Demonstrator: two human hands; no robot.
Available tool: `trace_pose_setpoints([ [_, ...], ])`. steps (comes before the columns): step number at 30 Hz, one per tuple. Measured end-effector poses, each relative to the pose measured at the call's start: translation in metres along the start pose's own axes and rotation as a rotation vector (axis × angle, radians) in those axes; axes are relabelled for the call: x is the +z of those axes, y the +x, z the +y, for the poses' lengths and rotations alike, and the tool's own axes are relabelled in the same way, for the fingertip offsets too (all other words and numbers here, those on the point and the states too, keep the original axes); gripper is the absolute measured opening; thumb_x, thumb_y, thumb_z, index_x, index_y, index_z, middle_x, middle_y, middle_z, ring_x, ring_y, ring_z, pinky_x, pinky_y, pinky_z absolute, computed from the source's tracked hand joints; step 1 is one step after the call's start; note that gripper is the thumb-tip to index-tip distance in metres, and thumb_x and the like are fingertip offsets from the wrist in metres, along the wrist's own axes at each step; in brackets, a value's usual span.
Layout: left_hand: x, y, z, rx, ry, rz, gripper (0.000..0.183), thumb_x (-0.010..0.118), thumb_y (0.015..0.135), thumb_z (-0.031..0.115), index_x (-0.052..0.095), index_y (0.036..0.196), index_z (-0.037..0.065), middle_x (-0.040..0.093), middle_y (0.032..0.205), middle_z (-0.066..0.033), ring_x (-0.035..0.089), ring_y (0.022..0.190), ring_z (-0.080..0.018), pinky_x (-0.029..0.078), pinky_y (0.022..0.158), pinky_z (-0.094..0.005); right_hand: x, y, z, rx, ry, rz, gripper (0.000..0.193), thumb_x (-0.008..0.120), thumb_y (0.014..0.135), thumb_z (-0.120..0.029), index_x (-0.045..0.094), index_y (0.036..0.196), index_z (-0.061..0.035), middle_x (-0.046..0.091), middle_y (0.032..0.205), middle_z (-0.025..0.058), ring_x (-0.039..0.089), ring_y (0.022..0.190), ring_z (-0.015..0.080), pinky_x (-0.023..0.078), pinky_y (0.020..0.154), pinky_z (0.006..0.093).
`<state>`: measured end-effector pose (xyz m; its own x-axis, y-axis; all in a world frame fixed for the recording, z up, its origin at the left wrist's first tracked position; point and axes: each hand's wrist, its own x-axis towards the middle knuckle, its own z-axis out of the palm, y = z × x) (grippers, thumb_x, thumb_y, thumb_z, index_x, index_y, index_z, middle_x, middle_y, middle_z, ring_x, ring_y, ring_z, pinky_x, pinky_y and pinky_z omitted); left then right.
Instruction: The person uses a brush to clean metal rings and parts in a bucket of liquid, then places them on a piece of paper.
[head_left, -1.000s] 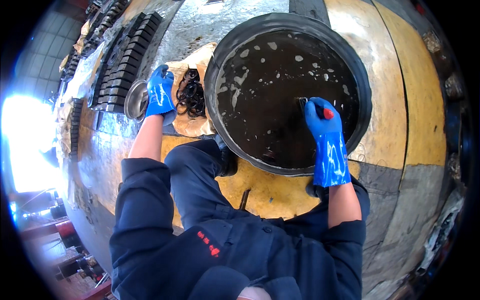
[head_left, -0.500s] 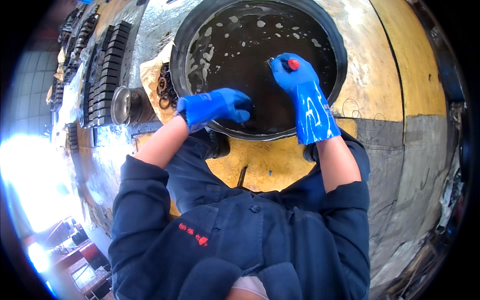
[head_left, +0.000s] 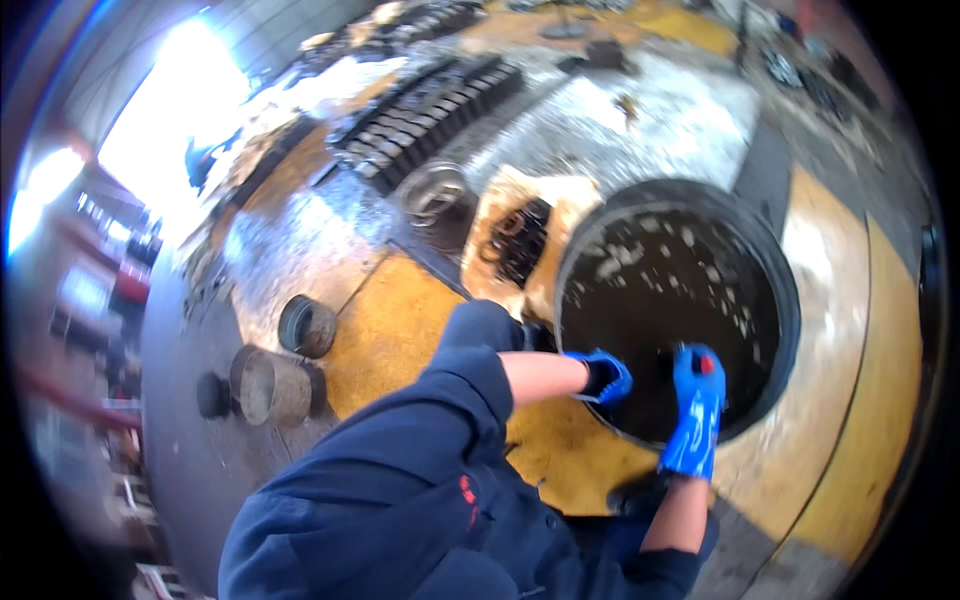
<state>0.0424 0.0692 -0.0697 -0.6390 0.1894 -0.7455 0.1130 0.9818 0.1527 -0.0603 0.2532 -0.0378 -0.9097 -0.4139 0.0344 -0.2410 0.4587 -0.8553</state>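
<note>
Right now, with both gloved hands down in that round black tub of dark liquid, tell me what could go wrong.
1. The liquid in the black tub is dark, with pale flecks afloat; whatever lies under it is hidden from the left hand and right hand, so a sharp edge might catch a glove.
2. The left sleeve sits close to the rim and could get soaked.
3. The floor nearby looks wet, so a slip is possible.

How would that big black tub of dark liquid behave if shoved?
The black tub is wide, low and filled with dark liquid, so probably heavy and unlikely to tip. A push would likely slosh the liquid. Both gloved hands, left and right, are in it; its rim is probably wet and slippery.
</note>
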Motion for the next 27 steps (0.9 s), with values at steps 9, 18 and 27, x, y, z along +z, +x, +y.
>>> trace_pose_setpoints([
  [9, 0.070, -0.012, -0.015, 0.134, 0.502, 0.366, 0.023, 0.066, 0.099, 0.028, 0.086, 0.097, 0.018, 0.082, 0.101, -0.0074, 0.078, 0.096, -0.0240, 0.061, 0.085, -0.0382, 0.024, -0.019, -0.024, 0.104, -0.210, -0.125, 0.027, 0.078, 0.102, -0.031, 0.081, 0.106, -0.0046, 0.083, 0.098, 0.0127, 0.079, 0.093, 0.0257, 0.061, 0.090, 0.0410],
  [18, -0.049, -0.093, -0.076, 0.333, -1.407, 0.261, 0.031, 0.078, 0.096, 0.012, 0.084, 0.126, 0.006, 0.081, 0.123, -0.0144, 0.079, 0.116, -0.0305, 0.065, 0.097, -0.0417, 0.011, 0.006, -0.019, 0.360, -0.359, -0.251, 0.046, 0.069, 0.099, -0.053, 0.081, 0.122, -0.0153, 0.081, 0.123, 0.0198, 0.074, 0.118, 0.0458, 0.060, 0.099, 0.0522],
  [27, -0.077, -0.090, -0.064, 0.209, -1.684, 0.451, 0.032, 0.065, 0.115, 0.033, 0.077, 0.132, 0.008, 0.081, 0.128, -0.0083, 0.077, 0.120, -0.0206, 0.062, 0.095, -0.0371, -0.046, 0.009, -0.033, 0.362, 0.297, 0.019, 0.030, 0.073, 0.104, -0.031, 0.082, 0.114, -0.0040, 0.083, 0.101, 0.0093, 0.078, 0.091, 0.0190, 0.061, 0.087, 0.0372],
])
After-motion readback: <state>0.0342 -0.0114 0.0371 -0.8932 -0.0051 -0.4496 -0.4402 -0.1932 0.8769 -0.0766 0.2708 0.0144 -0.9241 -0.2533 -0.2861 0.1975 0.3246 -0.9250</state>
